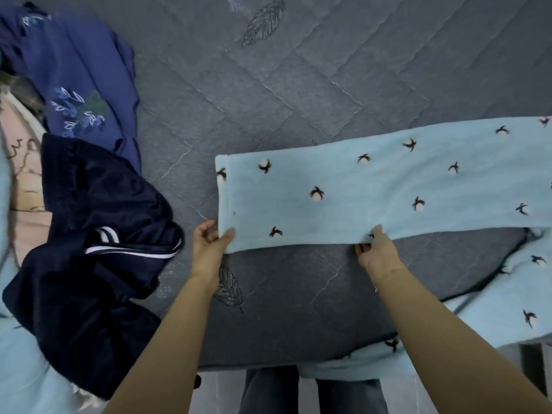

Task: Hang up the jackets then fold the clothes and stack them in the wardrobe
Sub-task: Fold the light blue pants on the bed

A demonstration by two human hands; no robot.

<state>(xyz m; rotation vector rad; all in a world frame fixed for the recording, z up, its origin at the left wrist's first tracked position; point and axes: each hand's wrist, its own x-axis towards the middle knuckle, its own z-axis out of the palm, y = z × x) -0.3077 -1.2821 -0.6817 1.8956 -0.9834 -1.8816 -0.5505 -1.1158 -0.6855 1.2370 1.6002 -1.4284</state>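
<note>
A light blue fleece garment (373, 192) with small dark bird-like prints lies stretched across the grey quilted mattress (268, 100), running from the centre to the right edge. Its near part droops over the mattress edge at lower right. My left hand (209, 243) pinches the garment's near left corner by the hem. My right hand (376, 249) grips the near edge further right, thumb on top.
A pile of clothes sits at the left: a dark navy garment (95, 249) with white stripes, a blue embroidered garment (80, 85), a pale pink one (27, 186) and light blue fabric (18, 369). The mattress front edge runs along the bottom, with my legs below it.
</note>
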